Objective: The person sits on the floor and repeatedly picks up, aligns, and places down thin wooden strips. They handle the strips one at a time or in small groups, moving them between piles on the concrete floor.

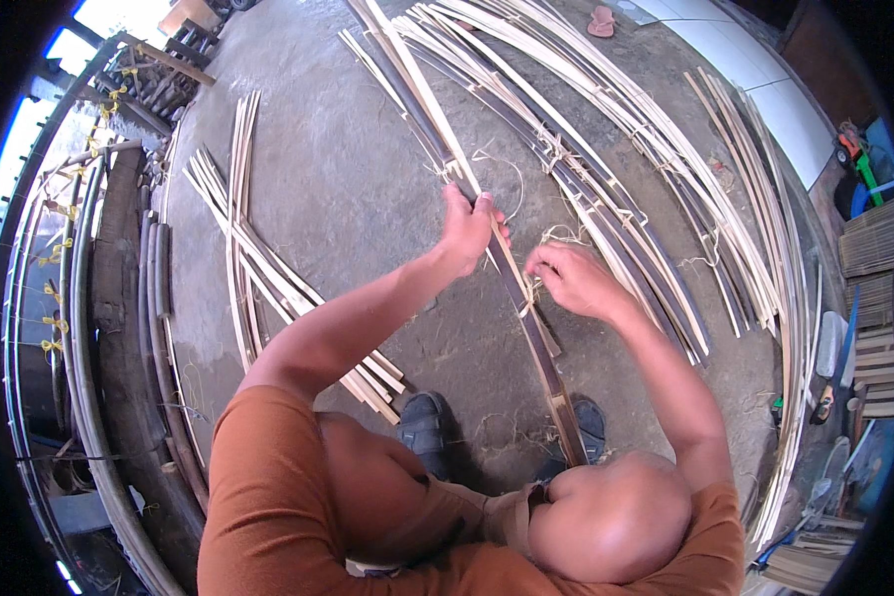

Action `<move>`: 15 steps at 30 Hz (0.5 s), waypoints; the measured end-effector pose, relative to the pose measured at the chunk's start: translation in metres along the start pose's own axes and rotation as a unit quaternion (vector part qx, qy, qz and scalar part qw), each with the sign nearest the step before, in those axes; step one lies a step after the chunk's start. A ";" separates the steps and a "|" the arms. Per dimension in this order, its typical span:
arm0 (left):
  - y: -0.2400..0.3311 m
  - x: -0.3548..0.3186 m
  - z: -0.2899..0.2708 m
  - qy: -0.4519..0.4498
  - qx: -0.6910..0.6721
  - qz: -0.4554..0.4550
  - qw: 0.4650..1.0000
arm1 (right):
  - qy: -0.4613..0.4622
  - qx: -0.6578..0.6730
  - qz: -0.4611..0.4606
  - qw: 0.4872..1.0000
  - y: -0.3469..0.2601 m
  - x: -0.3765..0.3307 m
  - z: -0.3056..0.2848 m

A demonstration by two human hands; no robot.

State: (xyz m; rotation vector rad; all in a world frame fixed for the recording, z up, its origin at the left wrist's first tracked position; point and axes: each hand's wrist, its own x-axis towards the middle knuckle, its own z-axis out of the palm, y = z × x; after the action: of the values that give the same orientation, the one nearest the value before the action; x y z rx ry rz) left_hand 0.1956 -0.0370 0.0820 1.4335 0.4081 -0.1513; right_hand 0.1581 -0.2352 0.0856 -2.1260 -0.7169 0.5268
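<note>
Foreground: orange-brown sleeve (268, 487). Left grip (473, 226) wrapped round strip bundle (539, 340), which extends above and below it. Right grip (566, 276), rightward, bent at tie (528, 298); pinch unclear. Steadying bundle near tie likely helps.

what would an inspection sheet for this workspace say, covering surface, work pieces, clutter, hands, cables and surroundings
Surface: grey concrete floor, with thin fibre shreds scattered on it.
Work pieces: one long strip bundle, dark and pale strips together, slanting down between the knees; pale binding on it.
Clutter: crossed pale strips lying left; more tied bundles lying right.
Hands: left hand closed around the bundle; right hand by the binding, its grip unclear.
Cables: nothing seen.
Surroundings: weathered plank and poles along the left; white tiles at upper right.
</note>
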 end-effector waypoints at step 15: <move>-0.008 0.023 -0.014 0.053 0.059 -0.005 0.997 | 0.252 -0.093 -0.112 0.957 -0.058 -0.025 -0.004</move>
State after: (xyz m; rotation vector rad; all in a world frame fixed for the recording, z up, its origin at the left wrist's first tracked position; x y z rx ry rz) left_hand 0.2114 -0.0214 0.0655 1.5607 0.5003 -0.1099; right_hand 0.1234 -0.2239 0.1377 -2.1820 -0.7155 -0.2132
